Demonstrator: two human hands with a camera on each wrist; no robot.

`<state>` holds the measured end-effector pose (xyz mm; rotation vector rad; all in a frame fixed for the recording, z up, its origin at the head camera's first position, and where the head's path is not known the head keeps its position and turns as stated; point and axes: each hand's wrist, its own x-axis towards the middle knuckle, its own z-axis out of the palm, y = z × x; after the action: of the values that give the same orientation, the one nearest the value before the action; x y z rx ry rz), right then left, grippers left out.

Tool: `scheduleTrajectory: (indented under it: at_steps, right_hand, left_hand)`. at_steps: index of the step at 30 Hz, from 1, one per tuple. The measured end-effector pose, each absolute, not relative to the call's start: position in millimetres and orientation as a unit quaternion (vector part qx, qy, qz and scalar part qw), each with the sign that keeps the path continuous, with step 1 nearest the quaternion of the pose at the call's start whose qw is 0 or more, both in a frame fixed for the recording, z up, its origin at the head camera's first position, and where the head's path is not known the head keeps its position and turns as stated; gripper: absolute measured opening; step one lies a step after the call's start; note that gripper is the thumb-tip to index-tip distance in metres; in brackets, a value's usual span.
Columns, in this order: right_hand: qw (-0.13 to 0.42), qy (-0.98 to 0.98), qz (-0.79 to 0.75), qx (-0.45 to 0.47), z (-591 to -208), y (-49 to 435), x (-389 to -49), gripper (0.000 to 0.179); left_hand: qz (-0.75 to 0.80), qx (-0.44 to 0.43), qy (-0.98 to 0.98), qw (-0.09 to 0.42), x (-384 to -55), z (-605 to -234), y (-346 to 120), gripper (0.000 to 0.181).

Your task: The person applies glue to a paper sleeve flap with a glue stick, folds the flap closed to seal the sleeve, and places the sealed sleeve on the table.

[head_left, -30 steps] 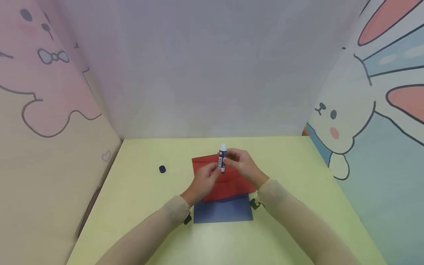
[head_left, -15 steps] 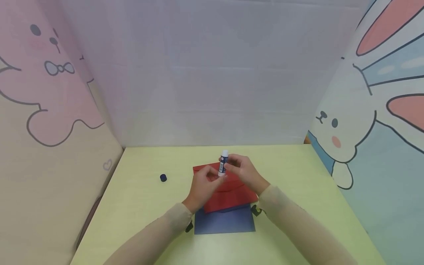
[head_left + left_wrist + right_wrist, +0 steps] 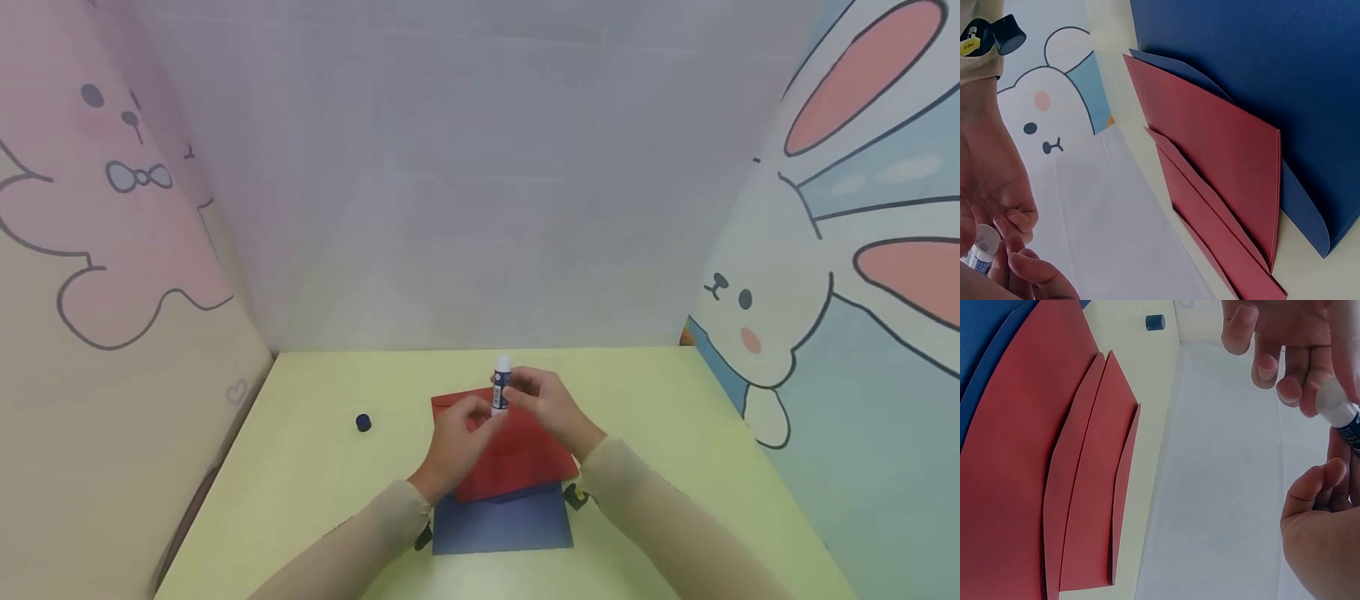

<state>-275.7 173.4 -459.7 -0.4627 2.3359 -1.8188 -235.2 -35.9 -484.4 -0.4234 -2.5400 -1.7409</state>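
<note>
An uncapped glue stick (image 3: 501,390) with a blue label stands upright between both hands, white end up. My right hand (image 3: 547,410) grips its labelled body with thumb and fingers. With thumb and fingertips, my left hand (image 3: 454,443) pinches the white base, seen close up in the right wrist view as a pale knob (image 3: 1335,403). Below the hands lies a red envelope (image 3: 517,471), its flap raised in the left wrist view. It overlaps a blue envelope (image 3: 502,531) nearer the person.
A small dark blue cap (image 3: 363,422) rests on the pale yellow table (image 3: 315,483), left of the envelopes. A plain pale wall (image 3: 465,250) rises at the back. Side panels with cartoon animals flank the table.
My left thumb and fingers have shifted on the glue stick's base, while the right hand keeps its hold. The whole head view has slid downward as the head tilts up.
</note>
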Motion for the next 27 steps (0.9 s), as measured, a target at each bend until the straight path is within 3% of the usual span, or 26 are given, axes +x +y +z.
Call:
scheduleTrajectory:
  at_steps: [12, 22, 27]
  right_hand:
    - [0.069, 0.778, -0.605, -0.156, -466.0, 174.6, -275.5, 0.033]
    - [0.065, 0.772, -0.61, -0.168, -464.8, 171.1, -276.0, 0.03]
    - [0.066, 0.773, -0.609, -0.163, -462.4, 170.0, -276.3, 0.03]
  left_hand:
    - [-0.557, -0.141, -0.818, -0.008, -237.5, -488.4, -38.5, 0.024]
    - [-0.557, -0.107, -0.823, 0.031, -238.7, -483.8, -39.5, 0.024]
    - [-0.546, -0.131, -0.827, 0.027, -241.3, -481.8, -39.6, 0.02]
